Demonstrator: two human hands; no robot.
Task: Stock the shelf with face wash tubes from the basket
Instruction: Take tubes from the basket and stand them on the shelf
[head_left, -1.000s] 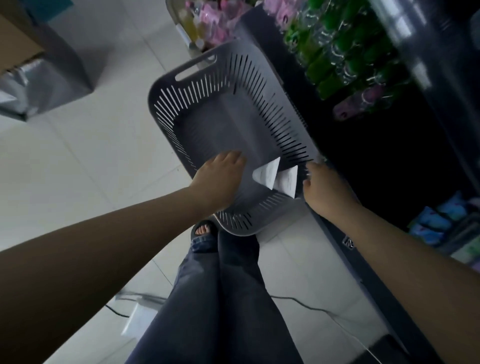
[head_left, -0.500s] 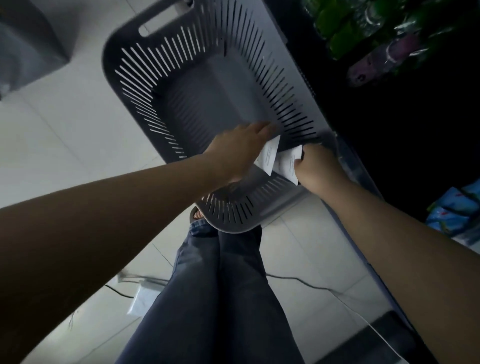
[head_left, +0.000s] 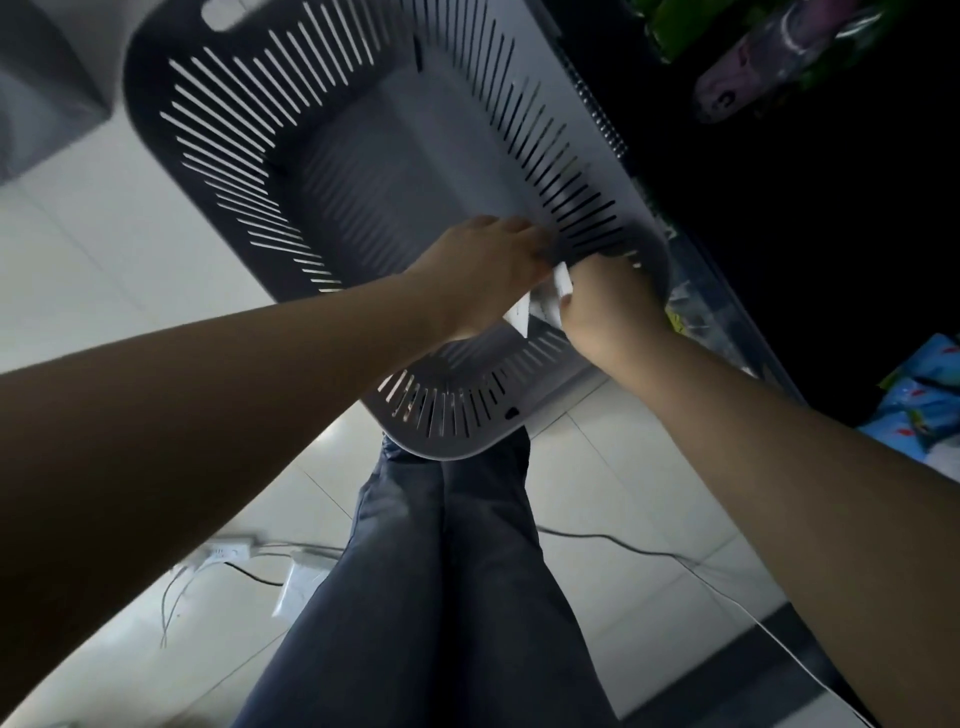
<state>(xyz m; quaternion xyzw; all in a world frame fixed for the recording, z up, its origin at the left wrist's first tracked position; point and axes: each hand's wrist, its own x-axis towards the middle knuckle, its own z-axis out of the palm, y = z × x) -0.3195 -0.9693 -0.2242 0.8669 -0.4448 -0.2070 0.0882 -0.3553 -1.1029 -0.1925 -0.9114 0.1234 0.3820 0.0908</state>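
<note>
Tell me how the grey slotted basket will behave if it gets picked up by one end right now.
The basket should lift easily: apart from the white items at both hands, it looks empty. Its moulded walls, cut with many slots, suggest fairly stiff plastic with perhaps a little flex. Lifted at one end, whatever is loose would probably slide along its smooth floor.

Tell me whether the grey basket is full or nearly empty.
Nearly empty. The basket shows a bare grey floor; only the white items remain at its near end, where the left hand and right hand meet.

no print can be read on the white tubes or shelf packets.
</note>
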